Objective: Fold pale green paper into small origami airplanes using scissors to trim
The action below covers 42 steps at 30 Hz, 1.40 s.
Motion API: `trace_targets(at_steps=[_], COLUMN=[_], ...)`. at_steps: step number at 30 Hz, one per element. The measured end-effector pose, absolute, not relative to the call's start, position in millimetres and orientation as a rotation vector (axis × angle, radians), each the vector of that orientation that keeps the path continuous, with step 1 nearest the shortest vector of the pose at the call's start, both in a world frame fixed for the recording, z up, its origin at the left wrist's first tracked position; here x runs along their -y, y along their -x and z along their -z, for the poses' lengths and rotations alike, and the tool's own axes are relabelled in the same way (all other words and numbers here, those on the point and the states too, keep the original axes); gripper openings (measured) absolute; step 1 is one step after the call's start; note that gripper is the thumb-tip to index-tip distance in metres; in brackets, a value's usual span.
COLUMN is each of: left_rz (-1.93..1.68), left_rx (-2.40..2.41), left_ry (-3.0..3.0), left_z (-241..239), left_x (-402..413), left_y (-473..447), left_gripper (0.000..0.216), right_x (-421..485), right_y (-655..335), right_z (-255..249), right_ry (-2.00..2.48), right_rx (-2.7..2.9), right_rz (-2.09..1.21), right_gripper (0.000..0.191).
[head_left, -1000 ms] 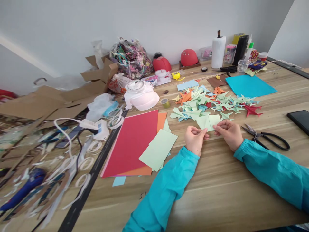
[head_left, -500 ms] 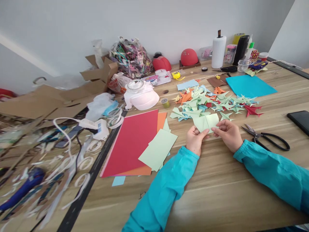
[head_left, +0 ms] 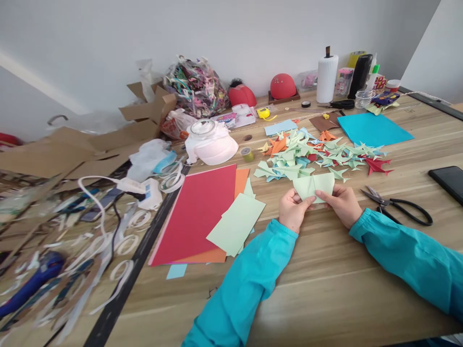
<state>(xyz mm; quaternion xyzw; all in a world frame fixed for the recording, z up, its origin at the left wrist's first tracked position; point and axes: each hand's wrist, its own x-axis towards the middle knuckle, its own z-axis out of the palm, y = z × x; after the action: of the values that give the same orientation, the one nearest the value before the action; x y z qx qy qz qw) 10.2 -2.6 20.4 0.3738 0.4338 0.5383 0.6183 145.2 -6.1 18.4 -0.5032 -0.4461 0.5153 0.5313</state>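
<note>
My left hand [head_left: 293, 210] and my right hand [head_left: 342, 205] both pinch a partly folded light green paper [head_left: 314, 185], held just above the wooden table [head_left: 325, 284]. The left fingers grip its lower left corner, the right fingers its lower right edge. Right behind the paper lies a heap of folded paper shapes [head_left: 314, 154] in green, blue, orange and red. Both arms wear turquoise sleeves.
Black scissors [head_left: 400, 208] lie right of my right hand, a dark phone [head_left: 447, 179] farther right. Red and orange sheets [head_left: 197, 212] with a green sheet [head_left: 237, 224] lie to the left. A blue sheet [head_left: 372, 128], paper towel roll [head_left: 326, 77] and clutter stand behind.
The green paper has been lifted slightly and opened wider between my hands. The hands have shifted a little toward the heap.
</note>
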Motion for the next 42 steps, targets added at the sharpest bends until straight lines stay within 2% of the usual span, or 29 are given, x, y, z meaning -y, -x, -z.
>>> trace_targets(at_steps=[16, 26, 42], left_rz=[-1.096, -1.073, -1.058], left_rx=[-0.958, -0.928, -0.950], left_ry=[-0.791, -0.778, -0.832], left_z=[-22.4, -21.7, -20.7], left_x=[2.2, 2.6, 3.1], left_y=[-9.7, -8.7, -9.2], left_gripper=[0.044, 0.045, 0.045], right_x=[5.6, 5.5, 5.7], right_y=[-144.7, -144.7, -145.4], right_z=[-16.0, -19.9, -18.6], right_ry=[1.180, 1.213, 1.227], right_rx=[1.052, 1.003, 1.039], right_rz=[-1.194, -1.201, -1.183], right_gripper=[0.032, 0.038, 0.038])
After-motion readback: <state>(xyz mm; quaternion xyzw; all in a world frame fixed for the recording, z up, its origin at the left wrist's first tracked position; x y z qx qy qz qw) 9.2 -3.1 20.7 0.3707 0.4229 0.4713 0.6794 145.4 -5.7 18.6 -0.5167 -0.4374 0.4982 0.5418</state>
